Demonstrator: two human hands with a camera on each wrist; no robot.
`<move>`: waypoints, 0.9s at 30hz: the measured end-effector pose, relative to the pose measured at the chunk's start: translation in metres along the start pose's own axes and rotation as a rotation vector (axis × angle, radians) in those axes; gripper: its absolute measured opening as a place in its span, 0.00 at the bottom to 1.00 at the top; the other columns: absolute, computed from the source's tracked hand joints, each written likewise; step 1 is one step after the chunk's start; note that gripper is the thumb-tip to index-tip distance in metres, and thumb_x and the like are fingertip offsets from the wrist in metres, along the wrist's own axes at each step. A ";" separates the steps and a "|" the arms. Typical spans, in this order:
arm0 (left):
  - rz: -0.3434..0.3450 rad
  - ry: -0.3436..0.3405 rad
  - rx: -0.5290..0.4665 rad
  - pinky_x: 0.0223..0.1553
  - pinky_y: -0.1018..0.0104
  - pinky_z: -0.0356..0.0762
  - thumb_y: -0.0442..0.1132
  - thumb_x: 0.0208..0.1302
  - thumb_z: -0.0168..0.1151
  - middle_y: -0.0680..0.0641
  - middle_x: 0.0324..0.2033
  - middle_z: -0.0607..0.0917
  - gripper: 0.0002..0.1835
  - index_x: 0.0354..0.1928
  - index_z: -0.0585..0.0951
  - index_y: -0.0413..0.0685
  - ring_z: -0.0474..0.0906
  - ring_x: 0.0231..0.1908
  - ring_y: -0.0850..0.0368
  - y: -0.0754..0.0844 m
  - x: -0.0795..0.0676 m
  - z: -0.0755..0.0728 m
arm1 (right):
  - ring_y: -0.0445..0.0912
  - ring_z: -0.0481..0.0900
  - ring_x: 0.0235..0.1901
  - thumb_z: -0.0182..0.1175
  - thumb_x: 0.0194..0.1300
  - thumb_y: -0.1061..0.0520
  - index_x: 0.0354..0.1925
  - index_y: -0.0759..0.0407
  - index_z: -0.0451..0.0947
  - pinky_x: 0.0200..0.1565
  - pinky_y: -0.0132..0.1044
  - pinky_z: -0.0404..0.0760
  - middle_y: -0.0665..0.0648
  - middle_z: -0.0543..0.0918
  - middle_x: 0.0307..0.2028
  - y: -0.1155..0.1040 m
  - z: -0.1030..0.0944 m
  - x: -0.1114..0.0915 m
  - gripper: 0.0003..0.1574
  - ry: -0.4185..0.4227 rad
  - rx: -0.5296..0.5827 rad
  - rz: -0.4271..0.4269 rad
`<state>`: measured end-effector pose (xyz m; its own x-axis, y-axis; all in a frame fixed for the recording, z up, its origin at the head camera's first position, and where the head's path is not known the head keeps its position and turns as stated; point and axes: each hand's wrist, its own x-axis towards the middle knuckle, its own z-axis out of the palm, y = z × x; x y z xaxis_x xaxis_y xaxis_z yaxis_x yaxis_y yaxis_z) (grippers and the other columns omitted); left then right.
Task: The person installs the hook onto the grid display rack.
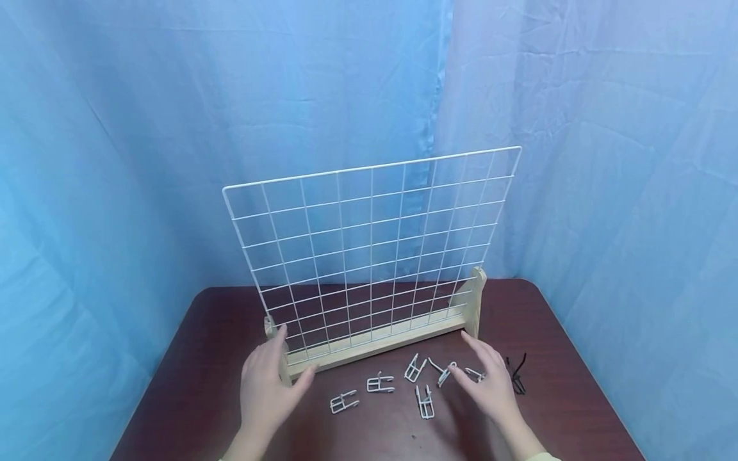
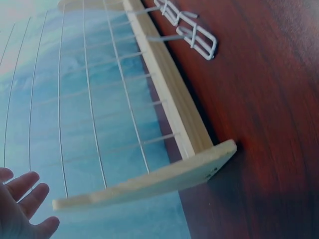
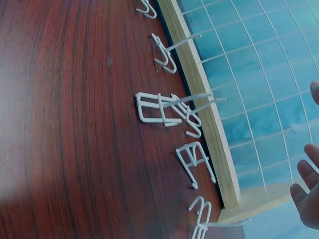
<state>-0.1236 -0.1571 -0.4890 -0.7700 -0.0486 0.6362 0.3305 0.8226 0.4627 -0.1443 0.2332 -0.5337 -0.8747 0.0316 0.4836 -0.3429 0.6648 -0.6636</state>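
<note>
A white wire grid panel leans back in a wooden base on the table. My left hand hovers by the base's left end piece, its fingers spread and holding nothing. On the other side my right hand, fingers apart and gripping nothing, is over the right end of a scatter of hooks. Several white wire hooks, among them one at the left and one in the middle, lie in front of the base. My right hand partly covers another in the head view.
A black wire hook lies to the right of my right hand. The dark red wooden table has rounded far corners. Light blue curtains hang behind it and along both sides.
</note>
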 end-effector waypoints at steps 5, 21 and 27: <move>-0.074 0.028 -0.065 0.58 0.33 0.69 0.47 0.47 0.78 0.38 0.54 0.81 0.44 0.66 0.71 0.35 0.75 0.55 0.37 -0.008 0.004 -0.008 | 0.59 0.70 0.59 0.77 0.50 0.62 0.64 0.59 0.74 0.56 0.59 0.70 0.62 0.77 0.58 0.008 -0.006 0.000 0.43 0.017 0.020 0.029; -0.231 0.053 -0.135 0.53 0.52 0.79 0.37 0.50 0.79 0.38 0.52 0.81 0.40 0.65 0.72 0.37 0.77 0.51 0.43 -0.039 0.010 -0.020 | 0.30 0.69 0.56 0.78 0.51 0.59 0.61 0.55 0.78 0.56 0.12 0.59 0.54 0.81 0.54 0.033 -0.014 -0.011 0.38 0.043 0.005 0.090; -0.336 0.030 -0.260 0.53 0.90 0.68 0.37 0.52 0.78 0.38 0.54 0.80 0.39 0.66 0.72 0.38 0.78 0.53 0.44 -0.047 0.016 -0.022 | 0.26 0.69 0.53 0.74 0.55 0.63 0.61 0.60 0.77 0.55 0.12 0.67 0.60 0.81 0.54 0.042 -0.019 -0.018 0.35 0.046 0.051 0.131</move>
<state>-0.1389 -0.2087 -0.4868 -0.8436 -0.3089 0.4392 0.1935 0.5880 0.7853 -0.1361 0.2745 -0.5592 -0.8966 0.1506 0.4164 -0.2454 0.6137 -0.7504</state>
